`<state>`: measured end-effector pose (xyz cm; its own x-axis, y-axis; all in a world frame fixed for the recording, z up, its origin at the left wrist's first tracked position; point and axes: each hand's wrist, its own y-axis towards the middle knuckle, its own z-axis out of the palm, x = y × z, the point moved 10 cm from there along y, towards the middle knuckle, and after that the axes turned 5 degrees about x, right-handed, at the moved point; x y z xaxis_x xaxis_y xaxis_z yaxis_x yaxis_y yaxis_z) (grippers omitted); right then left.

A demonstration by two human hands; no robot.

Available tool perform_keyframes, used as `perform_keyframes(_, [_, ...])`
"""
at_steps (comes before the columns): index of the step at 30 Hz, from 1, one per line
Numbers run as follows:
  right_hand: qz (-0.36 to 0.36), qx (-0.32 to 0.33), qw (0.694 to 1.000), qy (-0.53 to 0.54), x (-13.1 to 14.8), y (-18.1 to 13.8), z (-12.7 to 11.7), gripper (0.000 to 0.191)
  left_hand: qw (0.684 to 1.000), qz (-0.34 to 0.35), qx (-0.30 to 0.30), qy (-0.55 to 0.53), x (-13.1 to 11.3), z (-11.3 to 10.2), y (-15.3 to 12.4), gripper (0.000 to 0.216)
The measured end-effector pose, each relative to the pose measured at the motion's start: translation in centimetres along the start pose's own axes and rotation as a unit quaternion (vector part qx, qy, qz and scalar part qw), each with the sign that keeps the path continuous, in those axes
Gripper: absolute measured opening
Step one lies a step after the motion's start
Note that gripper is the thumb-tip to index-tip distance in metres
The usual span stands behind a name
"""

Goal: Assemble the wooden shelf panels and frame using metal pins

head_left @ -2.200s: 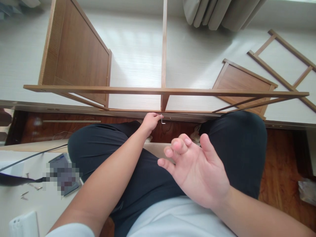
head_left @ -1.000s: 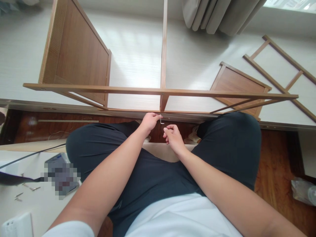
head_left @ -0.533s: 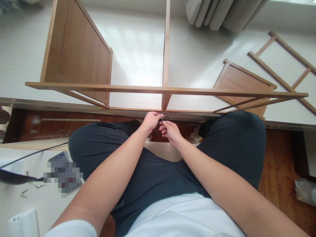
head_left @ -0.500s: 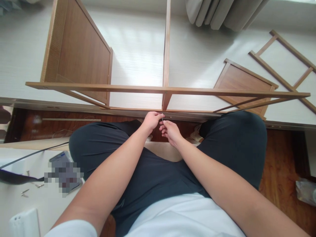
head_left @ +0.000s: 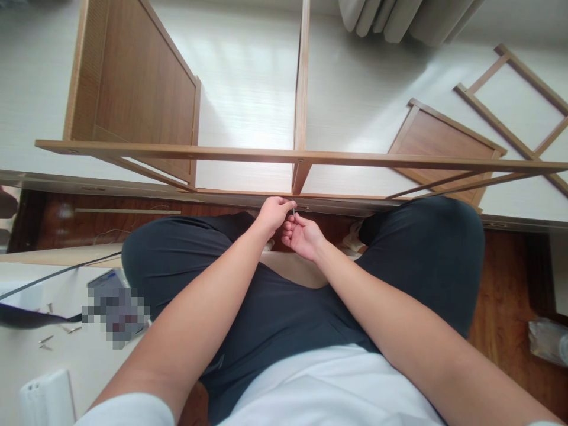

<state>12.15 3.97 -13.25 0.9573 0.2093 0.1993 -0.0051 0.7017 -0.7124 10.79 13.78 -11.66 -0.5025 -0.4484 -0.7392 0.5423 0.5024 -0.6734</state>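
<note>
Both hands meet in front of the drawer front's upper edge, just below a wooden frame (head_left: 239,155) standing on the white surface. My left hand (head_left: 274,214) pinches the upper end of a thin metal rod (head_left: 293,209) between thumb and finger. Around its lower end my right hand (head_left: 305,236) closes thumb and forefinger, the other fingers curled, palm upward. The rod is too small to tell whether it is a screw or a key. Close above the hands, a screw head (head_left: 300,160) shows where the middle wooden board (head_left: 302,77) joins the frame's long rail.
A wooden panel (head_left: 142,89) stands upright at the left of the frame. Another panel (head_left: 448,142) and a ladder-like wooden frame (head_left: 481,121) lie at right. Several screws (head_left: 45,339), a phone (head_left: 106,281) and a white power strip (head_left: 48,397) lie on the left-hand surface.
My right hand has turned palm upward a little, its fingers curling more. My left hand keeps its pinch on the rod. The view has shifted slightly.
</note>
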Motion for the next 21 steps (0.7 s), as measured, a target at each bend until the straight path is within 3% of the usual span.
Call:
perform_keyframes(8, [-0.032,-0.050,0.997,-0.055,-0.3,-0.4,-0.9,0.044,0.999,0.021,-0.009,0.031,-0.2,-0.2,0.0,0.014])
perform_keyframes(16, [-0.183,-0.082,0.965,-0.172,1.8,-1.1,-1.2,0.039,0.999,0.028,-0.001,0.027,-0.2,-0.2,0.3,0.015])
perform_keyframes(21, [-0.210,-0.084,0.955,-0.194,2.1,-1.0,-1.4,0.038,0.999,0.041,-0.004,0.023,-0.5,-0.3,0.3,0.013])
